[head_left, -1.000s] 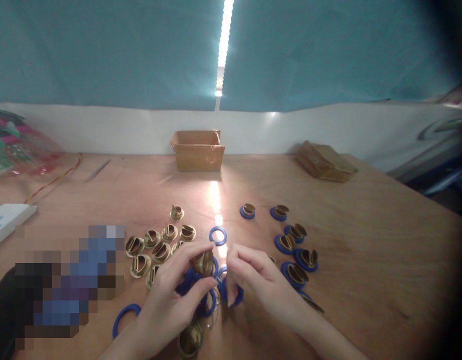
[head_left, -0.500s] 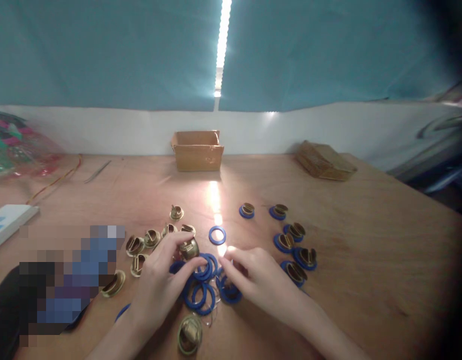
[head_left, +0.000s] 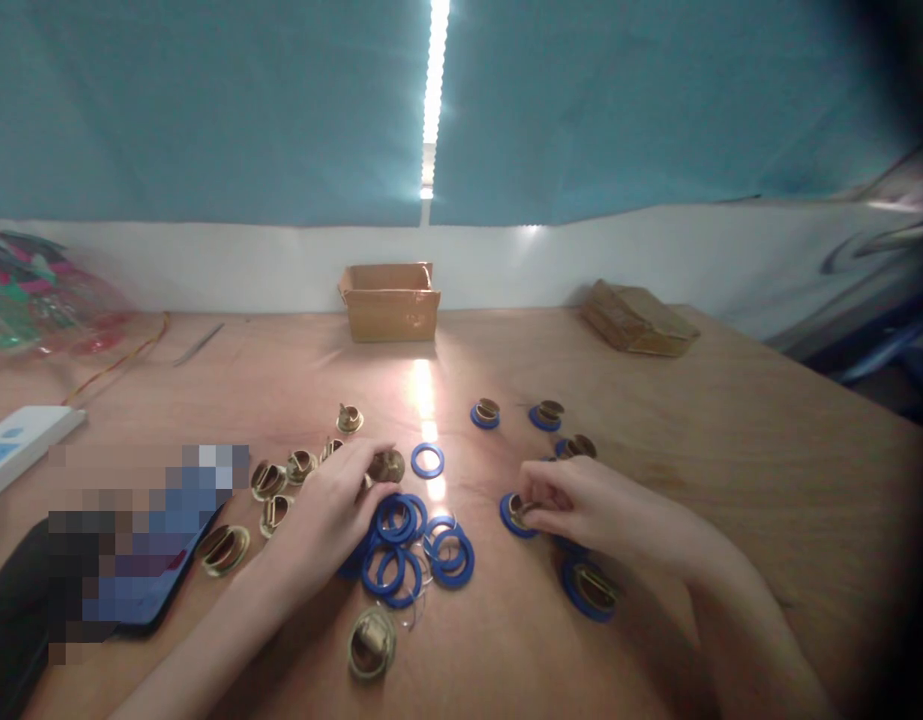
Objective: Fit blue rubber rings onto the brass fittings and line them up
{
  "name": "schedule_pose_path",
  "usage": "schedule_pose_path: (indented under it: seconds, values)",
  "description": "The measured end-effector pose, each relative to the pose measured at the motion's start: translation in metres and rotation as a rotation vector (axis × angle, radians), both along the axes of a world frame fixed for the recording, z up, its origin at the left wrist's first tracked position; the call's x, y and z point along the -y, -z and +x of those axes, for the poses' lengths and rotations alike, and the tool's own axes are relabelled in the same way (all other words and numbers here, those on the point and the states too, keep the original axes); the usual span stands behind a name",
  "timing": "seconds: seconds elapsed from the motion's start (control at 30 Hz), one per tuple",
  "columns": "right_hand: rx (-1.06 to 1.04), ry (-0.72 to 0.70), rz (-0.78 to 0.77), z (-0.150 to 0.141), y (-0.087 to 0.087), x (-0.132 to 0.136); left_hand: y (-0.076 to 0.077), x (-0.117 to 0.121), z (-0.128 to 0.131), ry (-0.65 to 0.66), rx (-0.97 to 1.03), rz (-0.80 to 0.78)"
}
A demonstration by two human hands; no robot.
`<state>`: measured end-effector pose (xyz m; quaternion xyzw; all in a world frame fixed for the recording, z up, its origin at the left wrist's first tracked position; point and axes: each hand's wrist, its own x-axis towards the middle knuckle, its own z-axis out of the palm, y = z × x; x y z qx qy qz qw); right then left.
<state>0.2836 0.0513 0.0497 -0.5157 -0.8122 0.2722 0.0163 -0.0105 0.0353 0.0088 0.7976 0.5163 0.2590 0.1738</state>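
Each hand pinches a brass part, on either side of the blue rings

Near the center of the frame, the left hand (head_left: pixel 337 505) grips a round brass part (head_left: pixel 390 466) between thumb and forefinger. The forefinger runs along the part's upper edge, the thumb sits just below it, and the part shows beyond the fingertips, toward the frame's middle.

Right of center, the right hand (head_left: pixel 581 500) has its thumb and forefinger closed on a brass piece in a blue ring (head_left: pixel 506 515). The ring juts out to the left of the fingertips, which cover the brass piece's right side; whether it is lifted off the table (head_left: pixel 746 440) cannot be told.

A pile of blue rings (head_left: pixel 393 540) lies at lower center, just below the left thumb, with one loose blue ring (head_left: pixel 415 461) above it. A larger brass part (head_left: pixel 372 643) rests below the pile. More brass pieces (head_left: pixel 268 482) stand left of the left hand; ringed pieces (head_left: pixel 590 588) lie above and below the right hand.
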Motion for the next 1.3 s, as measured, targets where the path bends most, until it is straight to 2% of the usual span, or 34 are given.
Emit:
schedule_pose_path:
  seconds: [0.1, 0.33, 0.43, 0.53, 0.57, 0.63, 0.73, 0.8, 0.87, 1.07, 1.3]
  values:
    - [-0.018, -0.007, 0.094, -0.003, 0.003, -0.002, -0.005, -0.011, 0.002, 0.071, -0.09, -0.039]
    - [-0.197, 0.007, 0.293, -0.023, -0.007, 0.001, -0.002, -0.029, 0.002, 0.193, -0.17, -0.065]
    - [-0.343, 0.032, 0.394, -0.035, -0.008, 0.004, -0.007, -0.022, 0.004, 0.172, -0.155, -0.037]
    - [-0.518, 0.045, 0.465, -0.044, -0.008, 0.01, -0.021, -0.003, 0.011, 0.105, -0.081, -0.025]
    - [-0.569, 0.041, 0.484, -0.046, -0.007, 0.012, -0.025, 0.005, 0.015, 0.07, 0.049, -0.084]
    - [-0.648, 0.013, 0.511, -0.051, -0.006, 0.017, -0.028, 0.022, 0.024, 0.083, 0.354, -0.278]
    - [-0.733, -0.017, 0.515, -0.06, 0.0, 0.023, -0.02, 0.041, 0.039, 0.153, 0.868, -0.589]
    - [-0.771, -0.002, 0.501, -0.067, 0.006, 0.025, -0.011, 0.047, 0.045, 0.153, 1.061, -0.675]
    - [-0.769, 0.0, 0.475, -0.073, 0.011, 0.027, -0.003, 0.049, 0.046, 0.14, 1.138, -0.683]
    - [-0.74, 0.061, 0.378, -0.079, 0.023, 0.033, 0.002, 0.045, 0.04, 0.098, 1.009, -0.557]
    - [-0.673, 0.022, 0.329, -0.079, 0.024, 0.034, 0.007, 0.05, 0.039, 0.045, 0.809, -0.394]
